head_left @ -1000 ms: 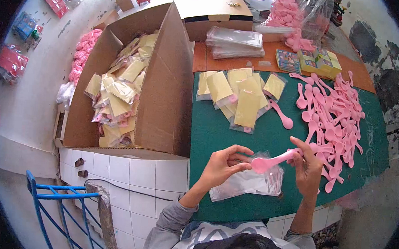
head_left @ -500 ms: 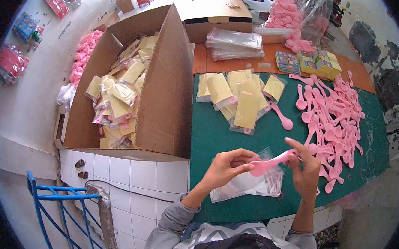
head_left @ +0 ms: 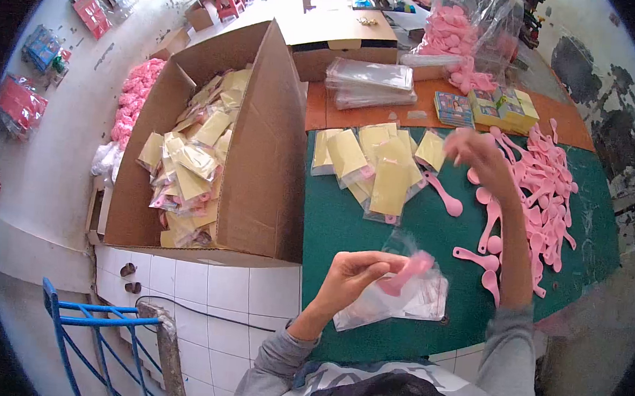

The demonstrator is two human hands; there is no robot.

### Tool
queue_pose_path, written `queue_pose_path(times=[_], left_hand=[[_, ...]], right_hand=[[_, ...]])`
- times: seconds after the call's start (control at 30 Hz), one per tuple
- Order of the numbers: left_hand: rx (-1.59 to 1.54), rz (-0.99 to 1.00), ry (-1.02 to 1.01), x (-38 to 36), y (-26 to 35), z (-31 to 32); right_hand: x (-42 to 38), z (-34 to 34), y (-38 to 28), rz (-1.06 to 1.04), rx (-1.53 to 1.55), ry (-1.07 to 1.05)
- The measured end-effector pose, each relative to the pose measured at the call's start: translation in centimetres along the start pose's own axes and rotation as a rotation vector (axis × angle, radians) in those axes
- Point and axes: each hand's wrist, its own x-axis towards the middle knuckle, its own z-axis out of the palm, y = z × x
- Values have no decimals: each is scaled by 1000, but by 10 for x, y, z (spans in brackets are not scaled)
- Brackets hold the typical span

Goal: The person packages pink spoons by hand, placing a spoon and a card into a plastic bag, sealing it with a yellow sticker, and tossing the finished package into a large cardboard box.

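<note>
The left hand point(head_left: 360, 274) has thumb and fingers closed in a pinch, apparently on the film of a clear bag point(head_left: 370, 305), where a pink spoon point(head_left: 400, 277) looks to be inside, above the flat bags point(head_left: 427, 300) on the worktop point(head_left: 344, 233). A light pinch at the bag's edge should steady the spoon without creasing the thin film; letting the bag sag could let it slide out. The right hand point(head_left: 479, 156) is raised, fingers partly bent and blurred; whether it holds anything I cannot tell. It hangs between the card-backed packs point(head_left: 390, 185) and the spoon pile point(head_left: 546, 188), so a low sweep could knock either. A loose spoon point(head_left: 446, 197) lies beside the packs, the card stack point(head_left: 454, 109) lies beyond, and the tall carton point(head_left: 265, 150) stands left of the worktop.
</note>
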Motion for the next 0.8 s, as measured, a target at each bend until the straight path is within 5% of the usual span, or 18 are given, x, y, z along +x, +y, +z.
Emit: queue_pose_path(times=[0.1,0.23,0.37,0.53,0.63,0.8], left_hand=[[132,408,-75,3,-4,-8],[65,408,-55,-4,-5,-12],[-17,332,-44,-8,-4,-14],[-143,211,-17,-7,-2,-17],[-75,93,37,-4,0,-18],[-39,3,54,4,6,-18]], right_hand=[[44,-36,108,177,-431,79],[76,-48,207,320,-783,269],[84,-34,238,607,-897,333],[76,-22,196,288,-1197,616],[74,-29,186,507,-1028,537],[50,-26,82,61,-714,423]])
